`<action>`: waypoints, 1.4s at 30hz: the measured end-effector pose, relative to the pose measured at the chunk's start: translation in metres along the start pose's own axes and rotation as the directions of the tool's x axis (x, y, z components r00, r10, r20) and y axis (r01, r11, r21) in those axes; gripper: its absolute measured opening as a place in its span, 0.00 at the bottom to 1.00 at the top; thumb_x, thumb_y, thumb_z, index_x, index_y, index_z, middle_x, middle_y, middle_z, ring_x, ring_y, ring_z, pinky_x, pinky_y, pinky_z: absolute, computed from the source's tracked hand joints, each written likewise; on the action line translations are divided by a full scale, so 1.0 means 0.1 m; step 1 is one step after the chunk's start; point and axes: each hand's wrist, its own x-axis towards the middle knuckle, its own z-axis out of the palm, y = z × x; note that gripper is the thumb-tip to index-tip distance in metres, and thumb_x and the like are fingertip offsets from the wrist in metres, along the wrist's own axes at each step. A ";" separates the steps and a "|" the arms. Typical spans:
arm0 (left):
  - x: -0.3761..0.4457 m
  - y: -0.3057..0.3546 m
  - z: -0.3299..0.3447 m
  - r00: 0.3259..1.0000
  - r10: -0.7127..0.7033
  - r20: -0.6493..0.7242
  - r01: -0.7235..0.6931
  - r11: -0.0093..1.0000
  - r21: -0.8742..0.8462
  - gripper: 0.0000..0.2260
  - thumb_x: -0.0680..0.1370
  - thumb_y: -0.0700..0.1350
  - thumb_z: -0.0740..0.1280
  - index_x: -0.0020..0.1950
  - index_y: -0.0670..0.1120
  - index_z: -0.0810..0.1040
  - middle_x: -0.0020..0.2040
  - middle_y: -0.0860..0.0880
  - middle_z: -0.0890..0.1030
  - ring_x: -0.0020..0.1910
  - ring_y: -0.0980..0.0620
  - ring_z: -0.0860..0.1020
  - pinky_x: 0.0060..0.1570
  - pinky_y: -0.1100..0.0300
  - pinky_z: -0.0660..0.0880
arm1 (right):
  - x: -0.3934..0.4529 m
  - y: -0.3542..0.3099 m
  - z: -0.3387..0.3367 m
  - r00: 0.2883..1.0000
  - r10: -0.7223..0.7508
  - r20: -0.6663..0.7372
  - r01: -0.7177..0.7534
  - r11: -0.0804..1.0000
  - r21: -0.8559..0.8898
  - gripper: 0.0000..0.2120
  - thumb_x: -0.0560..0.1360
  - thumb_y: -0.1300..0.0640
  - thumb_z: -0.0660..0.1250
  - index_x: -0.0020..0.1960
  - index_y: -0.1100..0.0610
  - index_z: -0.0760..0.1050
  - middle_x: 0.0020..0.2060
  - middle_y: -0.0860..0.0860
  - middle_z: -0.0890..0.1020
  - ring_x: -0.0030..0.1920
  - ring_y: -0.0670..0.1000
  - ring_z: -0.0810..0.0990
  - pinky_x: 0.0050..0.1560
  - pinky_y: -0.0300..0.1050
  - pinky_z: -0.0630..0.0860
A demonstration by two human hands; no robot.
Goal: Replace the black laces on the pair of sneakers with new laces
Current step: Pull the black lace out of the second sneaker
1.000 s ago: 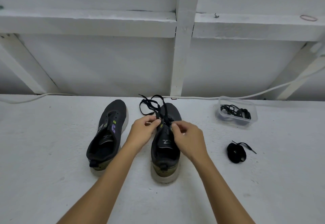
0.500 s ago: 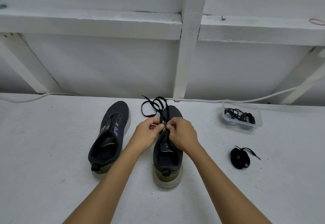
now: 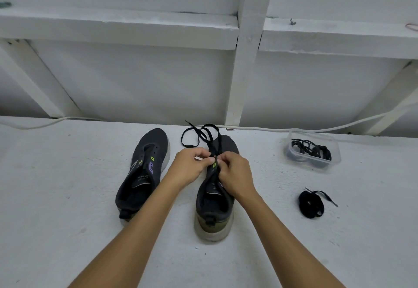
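Both your hands meet over the right sneaker point(image 3: 213, 199), which stands on the white tabletop point(image 3: 67, 231) with its toe pointing away from you. Your left hand point(image 3: 188, 167) and right hand point(image 3: 235, 173) are close together, fingertips pinching the black lace point(image 3: 203, 135) at the eyelets by a green loop; the lace's free length loops on the tabletop beyond the toe. The left sneaker point(image 3: 144, 172) lies just beside it, unlaced. To the right sit a clear plastic tub point(image 3: 313, 150) holding black laces and, nearer you, a coiled black lace point(image 3: 311, 204).
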 end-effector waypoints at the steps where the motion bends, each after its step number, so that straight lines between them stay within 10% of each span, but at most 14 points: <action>1: 0.01 0.00 0.00 1.000 -0.010 0.006 0.010 1.000 -0.014 0.05 0.77 0.50 0.72 0.50 0.52 0.84 0.48 0.57 0.85 0.47 0.61 0.82 0.47 0.66 0.74 | 0.00 0.01 -0.01 1.000 0.006 0.004 -0.006 0.999 0.043 0.06 0.80 0.59 0.66 0.46 0.53 0.80 0.42 0.46 0.82 0.45 0.48 0.79 0.44 0.41 0.73; 8: -0.09 0.03 0.01 0.999 -0.049 -0.009 0.047 0.986 -0.161 0.05 0.82 0.45 0.64 0.52 0.46 0.78 0.42 0.54 0.85 0.43 0.64 0.83 0.41 0.70 0.71 | 0.01 0.01 -0.14 0.998 0.030 0.056 -0.038 0.989 0.146 0.04 0.78 0.57 0.70 0.51 0.50 0.82 0.42 0.43 0.84 0.44 0.40 0.80 0.43 0.28 0.72; 15: -0.21 0.00 0.13 0.929 -0.350 -0.116 0.254 0.836 -0.487 0.12 0.85 0.46 0.57 0.67 0.45 0.68 0.48 0.49 0.86 0.44 0.56 0.85 0.48 0.50 0.81 | -0.18 0.25 -0.25 0.971 0.215 -0.102 -0.173 0.931 0.322 0.10 0.78 0.61 0.67 0.47 0.48 0.83 0.42 0.43 0.86 0.43 0.44 0.85 0.53 0.46 0.82; 20: -0.34 0.19 0.11 0.981 -0.186 -0.050 0.179 0.977 -0.119 0.27 0.80 0.55 0.64 0.78 0.54 0.61 0.60 0.56 0.80 0.58 0.56 0.77 0.56 0.59 0.71 | -0.14 0.11 -0.28 0.996 0.071 -0.055 -0.065 0.993 0.098 0.05 0.76 0.55 0.72 0.47 0.50 0.87 0.37 0.38 0.83 0.39 0.37 0.80 0.42 0.27 0.72; 26: -0.45 0.21 0.23 0.996 0.018 -0.083 -0.005 0.990 0.144 0.16 0.81 0.52 0.63 0.68 0.49 0.77 0.63 0.51 0.79 0.59 0.51 0.79 0.59 0.56 0.74 | -0.04 0.06 -0.23 1.000 -0.004 0.012 0.007 0.962 -0.273 0.08 0.81 0.53 0.64 0.52 0.53 0.81 0.49 0.50 0.82 0.48 0.53 0.80 0.46 0.44 0.74; 31: -0.50 0.16 0.31 0.963 0.191 -0.191 -0.099 0.908 0.408 0.15 0.84 0.46 0.57 0.45 0.41 0.78 0.38 0.46 0.79 0.36 0.47 0.73 0.36 0.56 0.63 | 0.00 0.07 -0.26 1.000 0.008 -0.006 -0.008 0.989 -0.147 0.04 0.83 0.58 0.59 0.50 0.53 0.72 0.42 0.49 0.80 0.44 0.52 0.78 0.43 0.46 0.73; 37: -0.51 0.14 0.28 0.954 0.194 -0.227 -0.089 0.911 0.403 0.14 0.84 0.46 0.58 0.42 0.44 0.76 0.36 0.47 0.78 0.34 0.48 0.71 0.35 0.58 0.62 | -0.07 0.18 -0.35 0.987 0.140 0.073 -0.146 0.986 0.076 0.04 0.77 0.52 0.72 0.49 0.52 0.83 0.39 0.40 0.82 0.40 0.39 0.80 0.38 0.27 0.69; 42: -0.52 0.09 0.26 0.953 0.205 -0.222 -0.113 0.923 0.368 0.13 0.82 0.45 0.60 0.37 0.47 0.70 0.27 0.53 0.70 0.29 0.48 0.69 0.32 0.56 0.61 | -0.01 0.14 -0.33 0.994 0.096 0.060 -0.099 0.993 0.062 0.04 0.80 0.54 0.64 0.50 0.52 0.77 0.44 0.45 0.81 0.46 0.48 0.81 0.45 0.42 0.78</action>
